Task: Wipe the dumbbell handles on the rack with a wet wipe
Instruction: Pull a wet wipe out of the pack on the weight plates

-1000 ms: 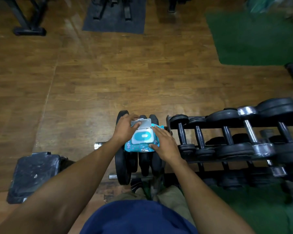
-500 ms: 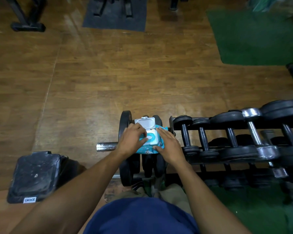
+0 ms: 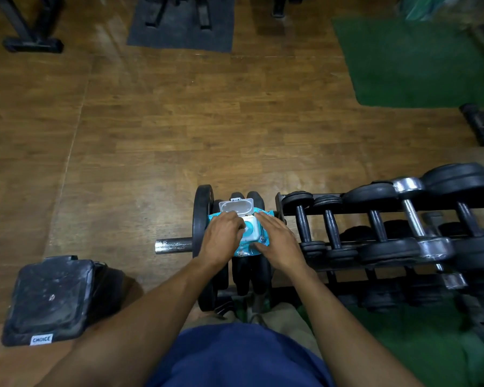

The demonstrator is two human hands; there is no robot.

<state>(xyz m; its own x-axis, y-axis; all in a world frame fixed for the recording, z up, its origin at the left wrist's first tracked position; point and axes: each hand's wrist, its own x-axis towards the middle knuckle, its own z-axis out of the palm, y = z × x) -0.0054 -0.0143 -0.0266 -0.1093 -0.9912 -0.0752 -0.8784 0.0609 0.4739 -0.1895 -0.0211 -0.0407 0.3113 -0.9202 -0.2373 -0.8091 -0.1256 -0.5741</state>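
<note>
While steadied flat under the right hand (image 3: 278, 241), palm down and fingers spread on its right edge, wet-wipe pack (image 3: 263, 236) resting atop upright weight plates (image 3: 201, 216). Left hand (image 3: 224, 233) nearer the opening, fingertips pressed together there; wipe pinched or not, cannot tell. Lid (image 3: 236, 205) flipped open, away. Farther right, dumbbell handles (image 3: 330, 223) across the rack (image 3: 347, 265), untouched.

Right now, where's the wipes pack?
Head view, lower centre: the wipes pack lies lid-open atop upright weight plates, just left of the dumbbell rack, under both hands.
</note>
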